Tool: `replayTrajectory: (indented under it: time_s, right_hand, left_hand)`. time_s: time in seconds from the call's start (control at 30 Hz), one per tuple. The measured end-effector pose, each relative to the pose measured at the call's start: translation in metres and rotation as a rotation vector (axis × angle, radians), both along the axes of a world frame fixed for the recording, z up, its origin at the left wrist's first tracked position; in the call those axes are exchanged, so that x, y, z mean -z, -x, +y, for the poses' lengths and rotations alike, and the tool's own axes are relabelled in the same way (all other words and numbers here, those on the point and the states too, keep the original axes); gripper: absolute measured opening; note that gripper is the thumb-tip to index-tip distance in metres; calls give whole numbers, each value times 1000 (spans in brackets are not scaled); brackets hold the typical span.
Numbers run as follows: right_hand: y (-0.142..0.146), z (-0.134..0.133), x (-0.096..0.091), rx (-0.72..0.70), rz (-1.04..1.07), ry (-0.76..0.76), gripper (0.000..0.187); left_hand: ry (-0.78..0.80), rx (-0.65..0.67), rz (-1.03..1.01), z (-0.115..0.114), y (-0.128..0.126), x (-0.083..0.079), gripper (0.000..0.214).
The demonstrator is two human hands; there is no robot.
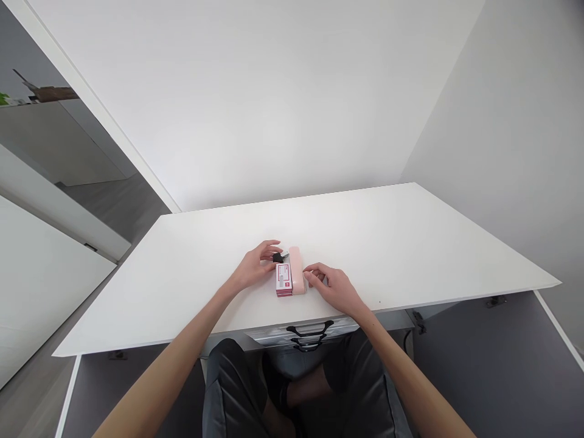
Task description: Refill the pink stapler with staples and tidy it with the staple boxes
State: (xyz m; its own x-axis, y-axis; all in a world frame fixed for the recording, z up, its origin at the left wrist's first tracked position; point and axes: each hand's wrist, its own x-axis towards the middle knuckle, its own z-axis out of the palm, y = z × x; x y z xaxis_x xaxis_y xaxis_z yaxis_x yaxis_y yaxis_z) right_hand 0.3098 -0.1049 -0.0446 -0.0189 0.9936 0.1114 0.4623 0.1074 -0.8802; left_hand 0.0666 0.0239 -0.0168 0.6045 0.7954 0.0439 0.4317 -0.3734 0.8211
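Note:
My left hand (256,265) is at the black-headed key (278,258), fingers spread and curved about it. Fingertips are close to the key or touching it; no firm grip shows. The key lies on the white tabletop, its metal blade pointing right towards a pink oblong case (296,271). Just below the key sits a small stack of white and magenta boxes (283,278), side by side with the case. On the case's right side is my right hand (335,288), loosely bent with the fingers apart. Its fingertips are beside the case's edge, and nothing is seen in it.
The white tabletop (365,237) reaches back to a white wall (283,109). Under its front edge are drawers with black handles (311,329), above my legs. Grey side panels (497,359) flank the legs. A doorway opens at left, with a brown object (55,93) beyond.

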Motion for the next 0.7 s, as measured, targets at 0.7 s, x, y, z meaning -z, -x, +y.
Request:
replayTrajectory:
  time_s: [0.7]
  right_hand:
    - [0,-1,2,1,-14,-18,35]
  left_hand:
    - [79,100,-116,-21,20,5,74]
